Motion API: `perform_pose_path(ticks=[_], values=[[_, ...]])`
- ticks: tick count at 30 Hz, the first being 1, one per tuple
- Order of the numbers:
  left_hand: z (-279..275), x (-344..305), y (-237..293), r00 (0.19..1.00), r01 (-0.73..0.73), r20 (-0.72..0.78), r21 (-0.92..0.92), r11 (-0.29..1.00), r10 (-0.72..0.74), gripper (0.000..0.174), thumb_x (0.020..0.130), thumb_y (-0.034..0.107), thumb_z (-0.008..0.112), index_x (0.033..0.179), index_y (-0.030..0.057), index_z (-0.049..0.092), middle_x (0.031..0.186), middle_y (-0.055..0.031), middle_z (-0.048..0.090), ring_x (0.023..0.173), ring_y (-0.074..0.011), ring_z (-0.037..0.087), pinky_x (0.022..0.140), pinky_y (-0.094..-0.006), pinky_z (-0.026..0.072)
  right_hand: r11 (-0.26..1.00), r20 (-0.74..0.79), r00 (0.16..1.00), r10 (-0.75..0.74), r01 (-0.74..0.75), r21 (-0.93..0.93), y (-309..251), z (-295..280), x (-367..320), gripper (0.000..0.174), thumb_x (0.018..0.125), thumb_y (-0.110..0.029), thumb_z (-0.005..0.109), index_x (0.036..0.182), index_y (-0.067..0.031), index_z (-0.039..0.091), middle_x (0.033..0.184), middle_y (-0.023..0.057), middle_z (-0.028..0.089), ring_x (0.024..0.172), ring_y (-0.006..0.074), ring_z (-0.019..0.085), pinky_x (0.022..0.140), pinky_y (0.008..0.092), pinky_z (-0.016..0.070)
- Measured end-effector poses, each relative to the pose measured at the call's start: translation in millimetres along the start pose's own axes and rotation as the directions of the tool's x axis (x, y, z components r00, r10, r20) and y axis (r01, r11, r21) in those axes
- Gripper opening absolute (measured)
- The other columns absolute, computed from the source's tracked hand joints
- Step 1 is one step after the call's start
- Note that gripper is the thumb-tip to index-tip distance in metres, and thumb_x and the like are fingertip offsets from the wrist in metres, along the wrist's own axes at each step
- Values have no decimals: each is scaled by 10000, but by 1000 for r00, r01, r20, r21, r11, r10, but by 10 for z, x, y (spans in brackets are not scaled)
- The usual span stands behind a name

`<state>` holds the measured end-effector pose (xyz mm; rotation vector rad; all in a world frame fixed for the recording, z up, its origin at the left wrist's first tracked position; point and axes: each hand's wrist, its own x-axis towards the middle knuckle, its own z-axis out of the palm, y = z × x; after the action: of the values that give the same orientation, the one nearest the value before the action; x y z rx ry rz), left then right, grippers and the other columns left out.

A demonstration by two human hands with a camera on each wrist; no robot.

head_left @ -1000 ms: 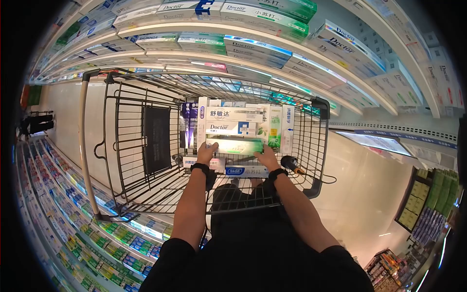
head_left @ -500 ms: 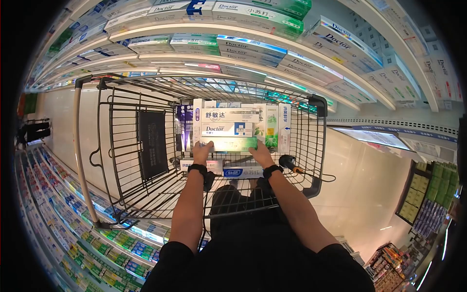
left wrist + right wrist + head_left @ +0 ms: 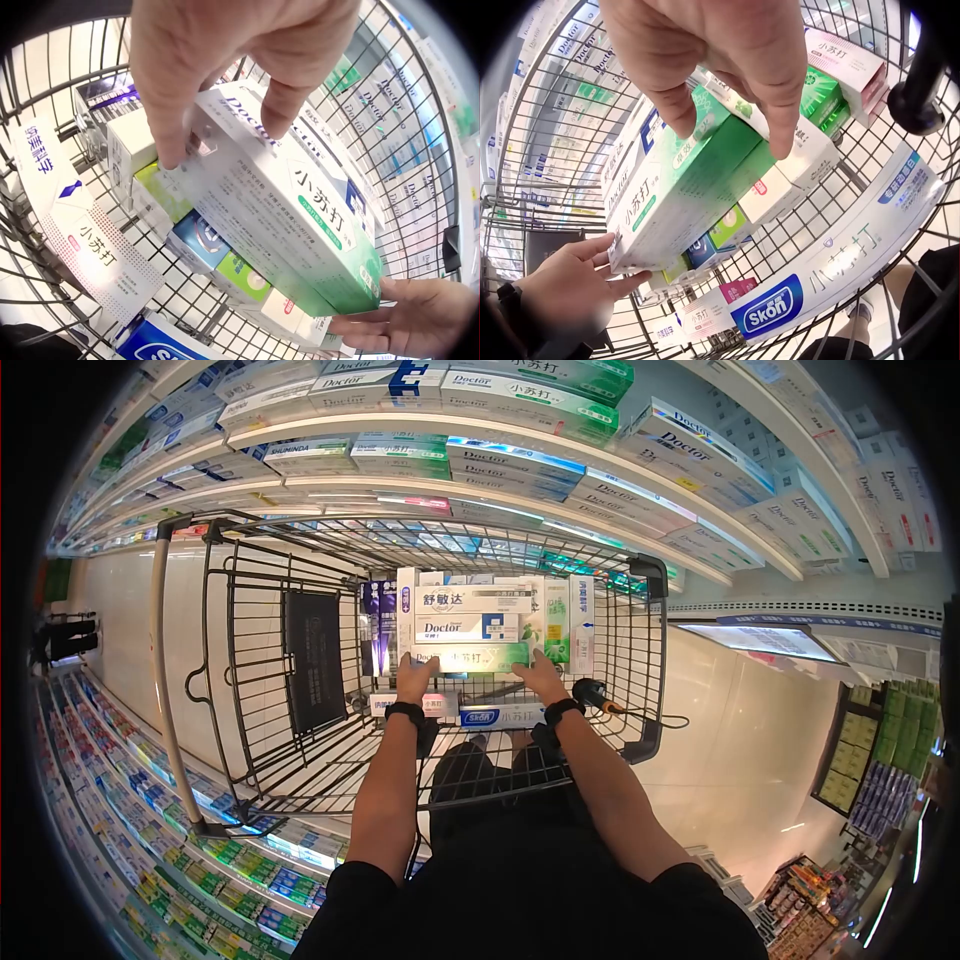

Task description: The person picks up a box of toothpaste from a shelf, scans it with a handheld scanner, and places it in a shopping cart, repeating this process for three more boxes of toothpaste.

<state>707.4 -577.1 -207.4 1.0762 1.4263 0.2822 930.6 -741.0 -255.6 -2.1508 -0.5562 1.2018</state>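
Note:
Both hands hold a long white-and-green toothpaste box (image 3: 470, 657) by its ends, inside a wire shopping cart (image 3: 215, 595). The left hand (image 3: 415, 680) pinches the white end, thumb on the printed top and a finger down the side, as the left wrist view shows. At the green end, the right hand (image 3: 712, 67) has its thumb and a finger on either side of an edge. Right behind it lie a "Doctor" box (image 3: 445, 628) and a larger white box (image 3: 470, 598). More toothpaste boxes lie underneath, partly hidden.
Nearer the body sit a blue-and-white Skon box (image 3: 840, 262) and a white-and-pink box (image 3: 97, 247). Purple boxes (image 3: 378, 625) stand left of the stack, a green-and-white box (image 3: 557, 622) right. A black cabled object (image 3: 592, 694) is at the right. Stocked shelves (image 3: 400, 415) run alongside.
The held box has moved away from the body, up against the "Doctor" box, with both hands still on its ends. The cart has shifted slightly left in the head view.

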Motion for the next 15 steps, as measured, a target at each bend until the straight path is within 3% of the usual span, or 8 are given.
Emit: perform_pose_path(ticks=[4,7,8,10,11,12,13,15], values=[[-188,257,-275,997,-71,2,-109,991,72,490,820,95,684,1253,-29,491,1057,-97,624,953,-193,591,799,-300,472,989,-55,997,-47,39,-141,-201,-325,-137,665,847,-250,651,1366,77,395,1166,179,595,966,213,592,768,296,494],[-461,336,-16,978,-209,23,-2,978,209,830,769,189,754,1392,-126,305,1348,-238,468,1207,-286,497,1010,-333,393,996,290,956,-55,72,-50,-698,-985,-420,625,863,-290,650,1353,36,439,1166,153,609,999,177,590,815,266,479],[-535,280,214,977,-214,42,82,973,211,817,783,202,739,1384,-138,303,1369,-256,450,1249,-310,464,1058,-343,337,995,272,958,-94,85,46,-860,-1162,-622,634,865,-300,645,1345,57,436,1182,176,599,1028,199,587,844,284,473],[-577,-51,750,959,-282,0,74,957,283,794,804,169,716,1398,-128,281,1347,-243,467,1187,-290,512,1010,-339,391,966,235,958,-167,112,231,-1109,-1468,-1001,656,868,-320,635,1329,98,429,1213,221,580,1087,243,582,902,322,463],[-586,-313,1087,943,-325,66,-6,946,325,807,813,145,706,1416,-120,241,1311,-235,491,1112,-254,556,935,-326,452,949,211,953,-215,153,278,-1095,-1587,-1117,620,885,-300,636,1321,94,439,1216,197,589,1081,210,587,894,308,473],[-630,-267,1089,916,-377,114,-79,923,384,809,821,131,697,1427,-109,219,1298,-230,500,1077,-229,573,880,-315,482,958,189,958,-217,172,231,-1105,-1692,-1235,603,887,-288,639,1317,89,446,1200,197,601,1070,219,595,894,313,477],[-636,-636,1409,915,-365,167,-48,930,368,805,822,127,696,1430,-102,222,1308,-217,496,1082,-243,570,880,-328,484,966,173,961,-216,184,184,-1077,-1764,-1354,587,888,-275,642,1313,83,453,1184,197,612,1060,228,604,895,318,480],[-727,-826,1463,839,-524,222,79,848,497,760,838,178,688,1437,-45,277,1328,-203,490,1119,-258,555,932,-339,457,973,197,954,-225,209,95,-883,-1823,-1561,572,889,-266,642,1318,64,457,1136,197,639,1044,234,617,906,321,479]])
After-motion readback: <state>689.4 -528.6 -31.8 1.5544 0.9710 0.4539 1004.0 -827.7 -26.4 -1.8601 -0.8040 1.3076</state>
